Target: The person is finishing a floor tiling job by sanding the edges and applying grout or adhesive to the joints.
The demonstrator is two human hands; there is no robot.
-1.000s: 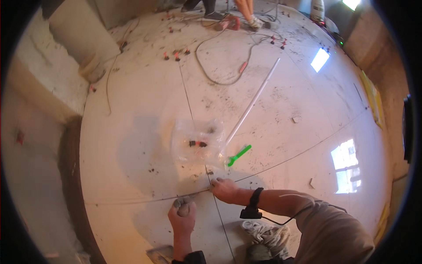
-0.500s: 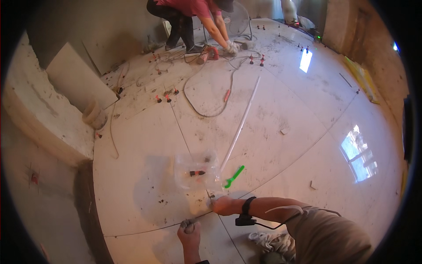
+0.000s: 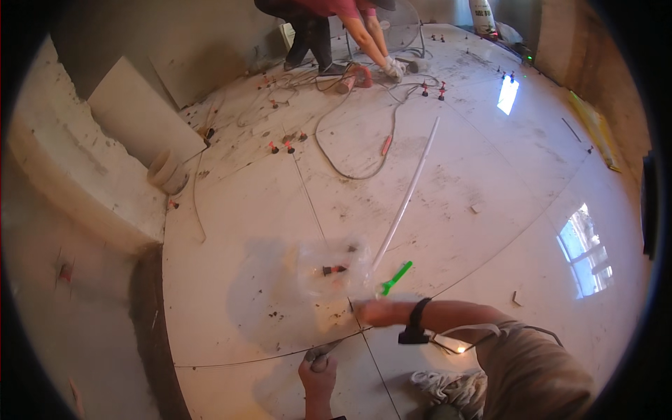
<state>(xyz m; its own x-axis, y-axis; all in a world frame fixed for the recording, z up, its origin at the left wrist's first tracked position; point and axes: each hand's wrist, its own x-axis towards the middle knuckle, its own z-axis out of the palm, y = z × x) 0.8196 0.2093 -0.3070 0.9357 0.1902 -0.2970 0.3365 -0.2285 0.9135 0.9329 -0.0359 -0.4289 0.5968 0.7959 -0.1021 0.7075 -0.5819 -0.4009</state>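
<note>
My left hand [image 3: 318, 378] is closed around a small grey tool [image 3: 329, 350] with a thin, tapering end that reaches toward the joint between the floor tiles; its exact kind does not show. Just above that joint is my right hand [image 3: 374, 313], its fingers smeared by motion and partly hidden, a black strap on the wrist. Beside it lies a green plastic wrench [image 3: 397, 278]. A clear plastic bag [image 3: 315, 283] sits farther off on the tile, with a red and black tile leveler [image 3: 334, 270] in or on it.
A white rod [image 3: 409, 192] lies on the pale tiles beyond the bag. A grey cable [image 3: 329, 161] loops farther away. A person [image 3: 364, 35] in white gloves bends at the back. At left stand a bucket [image 3: 168, 173] and a leaning board [image 3: 143, 108]; a cloth [image 3: 448, 388] lies near me.
The view has shifted, so the scene sits farther right. The tapering end of the tool in my left hand now shows by the joint. My right hand has blurred with motion.
</note>
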